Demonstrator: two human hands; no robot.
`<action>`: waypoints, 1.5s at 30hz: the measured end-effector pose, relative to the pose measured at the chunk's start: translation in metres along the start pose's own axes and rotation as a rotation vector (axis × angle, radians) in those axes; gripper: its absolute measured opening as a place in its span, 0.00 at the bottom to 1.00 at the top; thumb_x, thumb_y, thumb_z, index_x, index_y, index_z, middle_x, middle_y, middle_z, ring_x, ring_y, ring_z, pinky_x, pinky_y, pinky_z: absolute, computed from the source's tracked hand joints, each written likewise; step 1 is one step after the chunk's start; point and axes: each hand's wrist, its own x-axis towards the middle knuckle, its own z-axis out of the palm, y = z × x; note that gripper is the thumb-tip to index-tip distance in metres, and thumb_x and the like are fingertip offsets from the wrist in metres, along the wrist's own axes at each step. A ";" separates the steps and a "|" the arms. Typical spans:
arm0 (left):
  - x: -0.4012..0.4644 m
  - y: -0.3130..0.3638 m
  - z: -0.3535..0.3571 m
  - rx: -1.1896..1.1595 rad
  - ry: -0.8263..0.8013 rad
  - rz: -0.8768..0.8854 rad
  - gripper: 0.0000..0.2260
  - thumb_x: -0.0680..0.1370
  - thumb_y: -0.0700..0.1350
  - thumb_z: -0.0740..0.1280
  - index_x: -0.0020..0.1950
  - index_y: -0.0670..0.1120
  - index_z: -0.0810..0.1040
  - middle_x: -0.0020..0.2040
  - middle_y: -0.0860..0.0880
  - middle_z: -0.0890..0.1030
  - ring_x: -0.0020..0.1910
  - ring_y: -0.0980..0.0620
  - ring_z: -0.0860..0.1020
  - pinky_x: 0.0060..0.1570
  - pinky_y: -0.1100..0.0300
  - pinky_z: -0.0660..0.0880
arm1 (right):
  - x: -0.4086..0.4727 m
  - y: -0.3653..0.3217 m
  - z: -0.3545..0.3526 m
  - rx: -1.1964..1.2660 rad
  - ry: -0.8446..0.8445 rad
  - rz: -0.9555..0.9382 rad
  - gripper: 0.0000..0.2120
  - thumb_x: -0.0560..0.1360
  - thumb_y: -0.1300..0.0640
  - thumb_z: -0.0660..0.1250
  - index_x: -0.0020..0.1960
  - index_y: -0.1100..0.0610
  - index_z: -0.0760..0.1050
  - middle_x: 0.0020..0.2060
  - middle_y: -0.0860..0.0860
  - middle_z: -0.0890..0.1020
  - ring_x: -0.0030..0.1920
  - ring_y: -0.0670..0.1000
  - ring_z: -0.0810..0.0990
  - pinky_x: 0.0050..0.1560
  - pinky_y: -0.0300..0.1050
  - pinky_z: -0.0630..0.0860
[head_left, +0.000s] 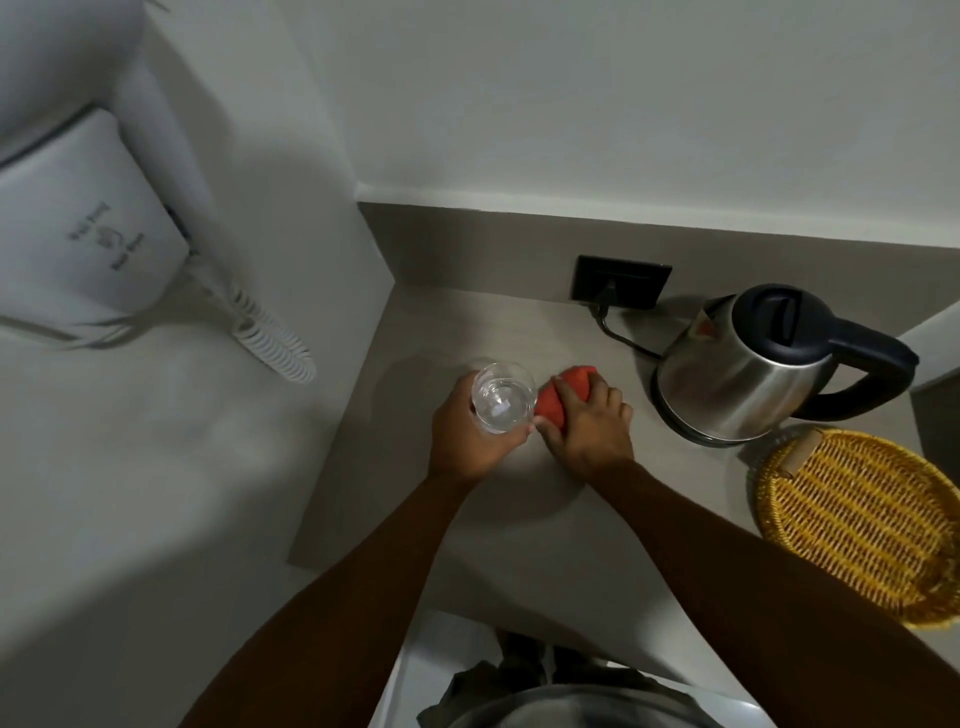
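I'm looking down at the grey countertop (467, 545), with the wicker tray (857, 525) and steel electric kettle (737, 374) sitting on the right. My left hand (462, 436) is gripping the clear drinking glass (503, 397) near the counter's left edge. My right hand (587, 426) is clutching the red cloth (563, 389) just beside the glass.

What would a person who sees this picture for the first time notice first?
The bright red cloth at the centre of the grey counter strikes first, held in the grip of the right hand, beside a clear glass that the left hand holds. To the right stand a steel kettle and, nearer, a yellow woven tray.
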 end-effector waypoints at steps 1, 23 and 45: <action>0.000 -0.001 -0.003 0.004 0.004 -0.007 0.33 0.59 0.61 0.83 0.61 0.62 0.76 0.53 0.63 0.83 0.54 0.63 0.82 0.55 0.58 0.82 | 0.001 -0.006 0.001 -0.007 -0.021 -0.058 0.35 0.74 0.31 0.57 0.76 0.47 0.63 0.73 0.63 0.64 0.65 0.64 0.66 0.62 0.58 0.65; -0.004 0.022 0.059 -0.128 -0.144 0.047 0.36 0.59 0.47 0.86 0.64 0.50 0.78 0.58 0.53 0.84 0.57 0.54 0.83 0.58 0.52 0.82 | -0.096 0.067 -0.010 -0.052 0.003 0.019 0.31 0.75 0.31 0.56 0.74 0.44 0.64 0.70 0.60 0.69 0.63 0.61 0.68 0.60 0.59 0.68; -0.017 -0.024 0.054 0.643 -0.298 0.222 0.52 0.68 0.76 0.57 0.82 0.42 0.59 0.82 0.40 0.62 0.83 0.41 0.56 0.81 0.44 0.52 | -0.163 0.141 -0.069 0.198 0.442 0.508 0.31 0.78 0.37 0.62 0.77 0.46 0.60 0.74 0.59 0.62 0.70 0.64 0.62 0.66 0.69 0.63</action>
